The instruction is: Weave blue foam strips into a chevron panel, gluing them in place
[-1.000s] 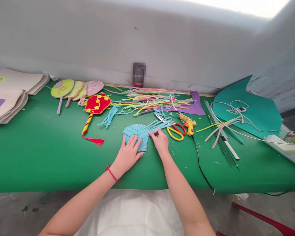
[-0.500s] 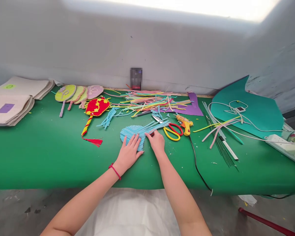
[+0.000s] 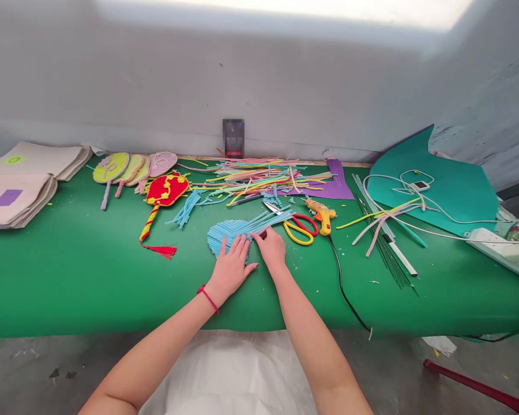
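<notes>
A light blue leaf-shaped panel of pipe cleaners (image 3: 225, 231) lies on the green table, with loose ends fanning out to the upper right. My left hand (image 3: 231, 268) rests flat on its lower part, fingers spread. At the panel's right edge, my right hand (image 3: 270, 248) is closed in a pinch; a small dark bit shows by its fingers, too hidden to name. Scissors with red and yellow handles (image 3: 300, 229) lie just beyond the right hand, blades under the blue ends. More blue pipe cleaners (image 3: 185, 208) lie to the upper left.
A yellow glue gun (image 3: 324, 216) with a black cord lies right of the scissors. Behind is a pile of coloured pipe cleaners (image 3: 259, 178). A red fan (image 3: 168, 189), pastel fans (image 3: 111, 167) and cloth-like books (image 3: 21, 199) stand left; teal sheet (image 3: 454, 190) and power strip (image 3: 497, 246) right.
The whole view has shifted slightly. My left hand has slid a little lower on the blue panel, with its thumb farther out. My right hand keeps its pinch at the edge.
</notes>
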`<state>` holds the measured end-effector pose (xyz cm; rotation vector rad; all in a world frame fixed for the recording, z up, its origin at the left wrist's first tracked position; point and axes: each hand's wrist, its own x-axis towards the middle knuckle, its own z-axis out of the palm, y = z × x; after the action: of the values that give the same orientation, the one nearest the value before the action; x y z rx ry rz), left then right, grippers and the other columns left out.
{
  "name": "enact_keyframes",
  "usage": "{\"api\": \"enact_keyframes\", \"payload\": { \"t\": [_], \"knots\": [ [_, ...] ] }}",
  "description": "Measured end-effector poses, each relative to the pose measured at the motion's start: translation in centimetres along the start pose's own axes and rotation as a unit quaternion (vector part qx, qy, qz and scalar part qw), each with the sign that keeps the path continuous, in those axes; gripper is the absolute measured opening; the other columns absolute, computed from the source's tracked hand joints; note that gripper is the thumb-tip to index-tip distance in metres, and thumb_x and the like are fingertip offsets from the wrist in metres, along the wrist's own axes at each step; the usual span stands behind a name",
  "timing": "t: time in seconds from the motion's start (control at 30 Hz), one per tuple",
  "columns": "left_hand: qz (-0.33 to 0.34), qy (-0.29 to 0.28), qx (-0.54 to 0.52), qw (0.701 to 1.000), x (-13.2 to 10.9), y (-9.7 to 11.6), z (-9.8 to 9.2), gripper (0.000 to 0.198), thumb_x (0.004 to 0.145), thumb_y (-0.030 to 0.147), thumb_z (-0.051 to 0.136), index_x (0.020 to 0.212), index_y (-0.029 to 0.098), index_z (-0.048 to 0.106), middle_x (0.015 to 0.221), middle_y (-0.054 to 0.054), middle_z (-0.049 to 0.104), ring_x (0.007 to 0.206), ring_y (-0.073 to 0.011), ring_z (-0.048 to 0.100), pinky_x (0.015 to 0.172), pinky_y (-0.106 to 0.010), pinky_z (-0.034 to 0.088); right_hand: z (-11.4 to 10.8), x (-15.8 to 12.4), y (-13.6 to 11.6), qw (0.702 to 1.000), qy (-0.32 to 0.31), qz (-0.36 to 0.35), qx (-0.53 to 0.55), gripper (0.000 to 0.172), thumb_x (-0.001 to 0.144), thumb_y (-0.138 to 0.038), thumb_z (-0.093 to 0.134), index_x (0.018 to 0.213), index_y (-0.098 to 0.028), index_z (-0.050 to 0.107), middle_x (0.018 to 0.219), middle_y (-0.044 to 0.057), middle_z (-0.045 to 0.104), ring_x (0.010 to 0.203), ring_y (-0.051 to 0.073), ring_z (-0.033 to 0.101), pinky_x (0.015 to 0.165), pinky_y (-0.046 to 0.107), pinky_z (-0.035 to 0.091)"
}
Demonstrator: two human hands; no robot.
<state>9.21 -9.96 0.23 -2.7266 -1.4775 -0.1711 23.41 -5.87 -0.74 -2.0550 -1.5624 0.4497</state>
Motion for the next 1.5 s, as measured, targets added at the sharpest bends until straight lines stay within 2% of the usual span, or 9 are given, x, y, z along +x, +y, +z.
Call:
{"api": "enact_keyframes", "payload": {
  "t": [0.17, 0.37, 0.5, 0.57, 0.63, 0.73, 1.0, 1.2, 1.5],
  "knots": [
    [0.0, 0.0, 0.001, 1.0, 0.0, -0.1, 0.3, 0.062, 0.094, 0.05, 0.029, 0.14, 0.01, 0.037, 0.149, -0.013, 0.032, 0.139, -0.0263, 0.027, 0.113, -0.055, 0.014, 0.0, -0.2, 0.0, 0.999, 0.044, 0.018, -0.009, 0.03, 0.082, -0.051, 0.056, 0.075, -0.022, 0.055, 0.079, 0.005, 0.067, 0.075, 0.019, 0.061, 0.06, 0.027, 0.035],
    [0.0, 0.008, -0.006, 1.0, -0.1, -0.2, 0.6, 0.059, 0.094, 0.049, 0.03, 0.141, 0.014, 0.038, 0.148, -0.012, 0.033, 0.139, -0.0261, 0.027, 0.113, -0.055, 0.015, -0.4, -0.4, 0.1, 0.998, 0.055, 0.031, -0.021, 0.034, 0.086, -0.053, 0.048, 0.072, -0.022, 0.052, 0.071, 0.002, 0.062, 0.068, 0.017, 0.056, 0.057, 0.026, 0.03],
    [0.002, 0.019, -0.014, 1.0, -0.2, -0.3, 0.9, 0.059, 0.093, 0.048, 0.031, 0.142, 0.015, 0.035, 0.149, -0.012, 0.033, 0.139, -0.0264, 0.028, 0.113, -0.056, 0.016, -0.3, -0.5, 0.1, 0.993, 0.092, -0.075, 0.015, 0.025, 0.09, -0.043, 0.047, 0.079, -0.022, 0.055, 0.081, 0.003, 0.062, 0.08, 0.018, 0.055, 0.066, 0.027, 0.036],
    [0.002, 0.019, -0.014, 1.0, -0.3, -0.3, 0.9, 0.059, 0.094, 0.048, 0.03, 0.142, 0.014, 0.035, 0.149, -0.012, 0.032, 0.139, -0.0262, 0.027, 0.113, -0.056, 0.016, 0.0, -0.4, 0.2, 0.987, 0.082, -0.134, 0.03, 0.017, 0.09, -0.035, 0.049, 0.083, -0.021, 0.056, 0.088, 0.004, 0.062, 0.086, 0.018, 0.053, 0.074, 0.028, 0.038],
    [0.002, 0.017, -0.012, 1.0, -0.3, -0.3, 0.9, 0.06, 0.094, 0.049, 0.03, 0.141, 0.012, 0.036, 0.149, -0.012, 0.031, 0.139, -0.026, 0.027, 0.113, -0.055, 0.016, 0.5, -0.2, 0.3, 0.985, 0.059, -0.161, 0.037, 0.012, 0.089, -0.029, 0.05, 0.082, -0.021, 0.057, 0.091, 0.005, 0.062, 0.088, 0.019, 0.052, 0.079, 0.029, 0.039],
    [0.002, 0.013, -0.014, 1.0, -0.3, -0.3, 0.8, 0.06, 0.094, 0.049, 0.03, 0.141, 0.011, 0.036, 0.149, -0.012, 0.032, 0.139, -0.026, 0.027, 0.113, -0.055, 0.016, 0.9, 0.1, 0.5, 0.986, 0.037, -0.16, 0.037, 0.012, 0.088, -0.026, 0.052, 0.078, -0.022, 0.057, 0.09, 0.005, 0.061, 0.087, 0.02, 0.051, 0.08, 0.031, 0.04],
    [0.006, 0.03, -0.019, 0.999, -0.4, -0.3, 0.7, 0.058, 0.094, 0.046, 0.03, 0.144, 0.017, 0.031, 0.148, -0.012, 0.034, 0.137, -0.027, 0.031, 0.112, -0.057, 0.014, 1.1, 0.3, 0.7, 0.986, 0.033, -0.156, 0.041, 0.012, 0.088, -0.027, 0.052, 0.078, -0.022, 0.057, 0.089, 0.005, 0.06, 0.087, 0.021, 0.051, 0.079, 0.033, 0.04],
    [0.008, 0.029, -0.029, 0.999, -0.4, -0.5, 0.5, 0.06, 0.094, 0.047, 0.028, 0.145, 0.015, 0.028, 0.151, -0.011, 0.028, 0.139, -0.0254, 0.027, 0.112, -0.059, 0.01, 1.1, 0.3, 0.7, 0.986, 0.037, -0.153, 0.051, 0.012, 0.088, -0.027, 0.052, 0.078, -0.022, 0.057, 0.089, 0.005, 0.059, 0.087, 0.021, 0.051, 0.08, 0.032, 0.041],
    [-0.026, 0.019, -0.016, 0.999, -0.6, -1.1, 0.5, 0.06, 0.095, 0.047, 0.027, 0.145, 0.013, 0.028, 0.152, -0.013, 0.022, 0.14, -0.0267, 0.025, 0.111, -0.061, 0.01, 1.1, 0.4, 0.7, 0.987, 0.033, -0.152, 0.052, 0.011, 0.087, -0.028, 0.054, 0.078, -0.021, 0.057, 0.089, 0.005, 0.059, 0.087, 0.02, 0.051, 0.081, 0.032, 0.041]
  ]
}}
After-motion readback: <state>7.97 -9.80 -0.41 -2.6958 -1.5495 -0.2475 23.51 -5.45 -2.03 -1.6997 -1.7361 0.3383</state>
